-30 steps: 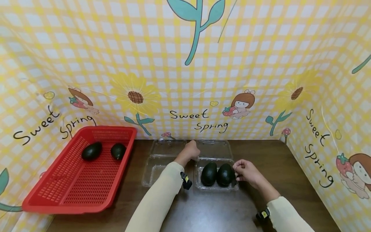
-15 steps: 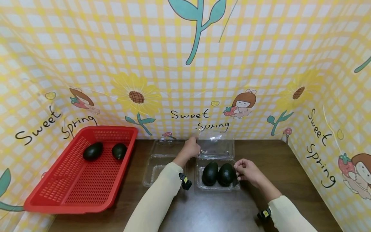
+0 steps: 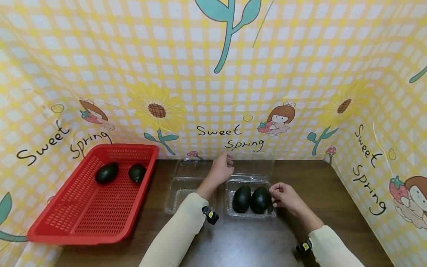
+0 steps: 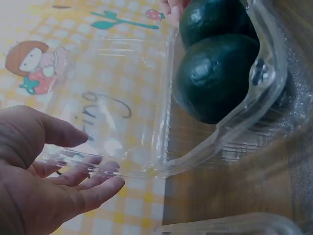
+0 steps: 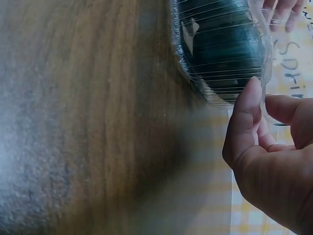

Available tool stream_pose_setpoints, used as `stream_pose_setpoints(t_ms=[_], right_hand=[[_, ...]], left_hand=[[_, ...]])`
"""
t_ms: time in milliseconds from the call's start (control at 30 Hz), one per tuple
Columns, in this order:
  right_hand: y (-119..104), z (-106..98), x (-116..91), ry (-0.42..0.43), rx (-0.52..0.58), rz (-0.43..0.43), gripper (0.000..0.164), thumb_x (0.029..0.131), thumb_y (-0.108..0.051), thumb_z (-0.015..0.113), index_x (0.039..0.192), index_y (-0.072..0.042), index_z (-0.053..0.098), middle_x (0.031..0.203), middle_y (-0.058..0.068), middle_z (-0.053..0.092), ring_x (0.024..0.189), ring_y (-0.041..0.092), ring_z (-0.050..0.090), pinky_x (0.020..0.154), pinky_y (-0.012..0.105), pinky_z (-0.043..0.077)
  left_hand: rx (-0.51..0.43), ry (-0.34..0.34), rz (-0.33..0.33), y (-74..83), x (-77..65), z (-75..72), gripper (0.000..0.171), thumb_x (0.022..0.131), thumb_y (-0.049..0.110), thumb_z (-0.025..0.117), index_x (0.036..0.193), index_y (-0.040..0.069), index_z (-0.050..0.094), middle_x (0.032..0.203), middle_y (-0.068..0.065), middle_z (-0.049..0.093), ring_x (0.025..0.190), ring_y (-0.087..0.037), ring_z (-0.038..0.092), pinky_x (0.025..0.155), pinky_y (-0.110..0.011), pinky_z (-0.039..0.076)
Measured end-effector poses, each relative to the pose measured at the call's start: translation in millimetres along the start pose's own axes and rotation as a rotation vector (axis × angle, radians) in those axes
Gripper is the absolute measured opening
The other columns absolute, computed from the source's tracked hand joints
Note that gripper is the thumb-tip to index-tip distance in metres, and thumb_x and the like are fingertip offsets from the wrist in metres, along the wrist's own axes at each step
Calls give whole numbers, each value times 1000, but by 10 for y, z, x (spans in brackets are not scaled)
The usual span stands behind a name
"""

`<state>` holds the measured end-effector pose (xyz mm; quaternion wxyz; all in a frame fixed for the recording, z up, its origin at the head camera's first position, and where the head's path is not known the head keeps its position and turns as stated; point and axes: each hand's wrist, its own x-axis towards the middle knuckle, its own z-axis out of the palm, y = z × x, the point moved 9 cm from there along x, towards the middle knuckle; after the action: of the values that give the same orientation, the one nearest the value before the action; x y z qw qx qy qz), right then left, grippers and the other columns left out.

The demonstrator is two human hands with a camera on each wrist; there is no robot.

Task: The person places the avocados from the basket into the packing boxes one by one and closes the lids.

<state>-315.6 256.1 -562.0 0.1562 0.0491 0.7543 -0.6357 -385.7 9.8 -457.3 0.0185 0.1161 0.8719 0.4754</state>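
Observation:
In the head view, a clear plastic clamshell box (image 3: 231,212) holds two dark green avocados (image 3: 241,199) side by side. Its hinged lid (image 3: 255,167) stands tilted up at the back. My left hand (image 3: 222,168) is at the lid's left edge. In the left wrist view, the left fingers (image 4: 98,193) lie behind the clear lid (image 4: 129,98), fairly straight, with the thumb apart from them on the near side. On the box's right side my right hand (image 3: 287,198) pinches the rim between thumb and forefinger, as the right wrist view shows.
A second clear clamshell box (image 3: 168,202) stands left of the first, lid laid back, partly behind the left forearm. Farther left, a red plastic basket (image 3: 83,240) holds two more avocados (image 3: 106,172). A yellow checked cloth (image 3: 200,81) walls the brown table (image 3: 317,185).
The lid of the box with avocados has swung up from lying flat to tilted. My left hand has risen slightly with it, its fingers spreading. My right hand has stayed at the rim.

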Motion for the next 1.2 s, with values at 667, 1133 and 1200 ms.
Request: stream_pose_setpoints(t_ms=[667,1133,1200], right_hand=[[19,-38,-176,-138,137,47,60,112,-48,32,128,5,55,97,3,63,87,17,65,79,39,62],[77,4,-289,-280,235,77,51,111,-51,34,122,-7,58,103,3,64,95,20,66,86,39,61],[111,7,-294,-296,235,86,49,112,-49,34,124,-8,57,105,3,64,96,20,65,86,39,61]], left_hand=[[55,-114,112,228,-557,-41,54,99,58,60,129,13,60,116,-4,61,98,-19,55,85,-40,50],[82,-239,50,25,-813,78,39,106,43,48,122,11,64,125,-11,55,108,-25,56,92,-47,49],[92,-253,51,-10,-823,105,35,103,35,50,122,8,64,126,-14,56,110,-26,55,93,-48,49]])
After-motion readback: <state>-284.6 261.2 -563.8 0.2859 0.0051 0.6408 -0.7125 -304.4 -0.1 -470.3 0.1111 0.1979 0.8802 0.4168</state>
